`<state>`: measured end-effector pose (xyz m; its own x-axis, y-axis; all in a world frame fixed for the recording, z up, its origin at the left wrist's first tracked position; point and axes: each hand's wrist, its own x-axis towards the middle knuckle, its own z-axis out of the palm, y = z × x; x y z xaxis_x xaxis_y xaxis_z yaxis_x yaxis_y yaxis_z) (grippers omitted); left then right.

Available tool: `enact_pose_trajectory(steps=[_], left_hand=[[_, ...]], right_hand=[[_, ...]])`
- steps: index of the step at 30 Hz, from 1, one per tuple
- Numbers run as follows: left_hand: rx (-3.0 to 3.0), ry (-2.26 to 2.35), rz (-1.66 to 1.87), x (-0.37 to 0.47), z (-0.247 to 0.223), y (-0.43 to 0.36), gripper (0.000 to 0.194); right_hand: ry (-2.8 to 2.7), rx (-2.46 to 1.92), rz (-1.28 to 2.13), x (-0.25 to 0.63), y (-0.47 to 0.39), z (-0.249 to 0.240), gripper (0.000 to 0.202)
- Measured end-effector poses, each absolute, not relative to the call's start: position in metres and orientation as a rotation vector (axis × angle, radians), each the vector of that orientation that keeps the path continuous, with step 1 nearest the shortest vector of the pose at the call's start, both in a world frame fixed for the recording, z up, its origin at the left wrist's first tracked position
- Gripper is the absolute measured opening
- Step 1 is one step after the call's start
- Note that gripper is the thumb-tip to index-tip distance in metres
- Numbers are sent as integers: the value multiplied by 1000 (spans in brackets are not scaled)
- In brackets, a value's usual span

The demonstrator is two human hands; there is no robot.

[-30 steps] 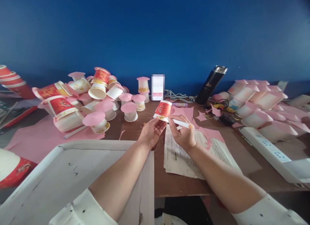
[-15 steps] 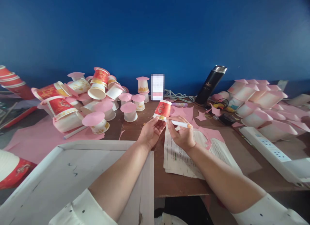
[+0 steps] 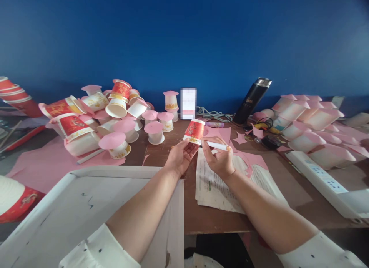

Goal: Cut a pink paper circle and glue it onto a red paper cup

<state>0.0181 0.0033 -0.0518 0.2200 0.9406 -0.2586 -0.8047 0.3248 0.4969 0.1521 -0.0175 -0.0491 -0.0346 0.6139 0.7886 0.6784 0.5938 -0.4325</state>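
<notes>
A red and white paper cup (image 3: 195,129) with gold print is held tilted above the table in my left hand (image 3: 181,157), its fingers under and around the lower rim. My right hand (image 3: 218,157) is closed on a white marker pen (image 3: 216,145) with an orange end. The marker's tip side points left, close to the cup's lower edge; whether it touches is hard to tell. Beneath my right hand lie printed sheets (image 3: 215,191) and pink paper scraps (image 3: 220,134).
Paper cups topped with pink discs (image 3: 153,127) are piled at left. More pink-topped cups (image 3: 317,110) stack at right, beside a power strip (image 3: 319,179). A black thermos (image 3: 250,100) leans at the wall. A white tray (image 3: 170,222) lies under my left forearm.
The marker and my right hand have shifted slightly right and down, while the cup stays in my left hand nearly unmoved. The whole view has drifted a little.
</notes>
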Motion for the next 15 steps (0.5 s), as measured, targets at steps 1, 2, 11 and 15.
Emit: enact_pose_trajectory(steps=[1, 2, 11, 15], left_hand=[[280, 570, 1228, 18, -52, 3, 10], [280, 570, 1228, 18, -52, 3, 10], [283, 576, 1222, 18, -52, 4, 10], [279, 572, 1226, 18, -51, 3, 11]], right_hand=[[-1732, -1071, -59, 152, -18, -49, 13], [-1750, -1068, -48, 152, -18, -48, 13], [-1759, -1044, -33, 152, -18, -49, 11], [-1722, -1099, -50, 152, -18, -49, 13]])
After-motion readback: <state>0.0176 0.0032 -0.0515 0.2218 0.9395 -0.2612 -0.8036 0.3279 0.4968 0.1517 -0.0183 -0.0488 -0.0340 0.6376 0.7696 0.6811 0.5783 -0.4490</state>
